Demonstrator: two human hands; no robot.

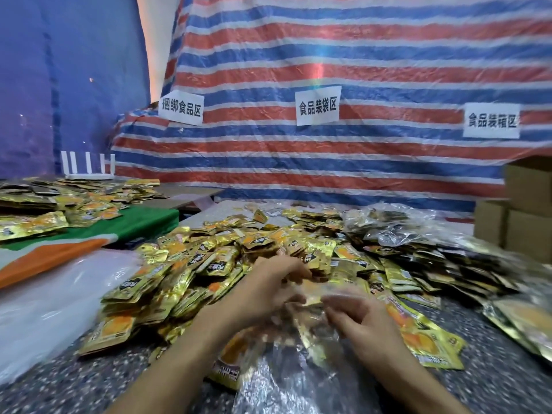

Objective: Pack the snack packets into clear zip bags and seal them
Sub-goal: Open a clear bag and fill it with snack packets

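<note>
L hand & R hand meet at mouth of clear zip bag, which lies on speckled table right in front of person, w/ gold snack packets inside. R fingers curl on bag's top edge. L fingers curled too, but blurred, can't tell what they hold. Big loose packet pile just behind hands. 3 paper signs on striped tarp.

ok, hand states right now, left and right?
Left hand: grips the clear zip bag at its mouth.
Right hand: fingers curled at the bag's mouth; blur hides what it holds.
</note>
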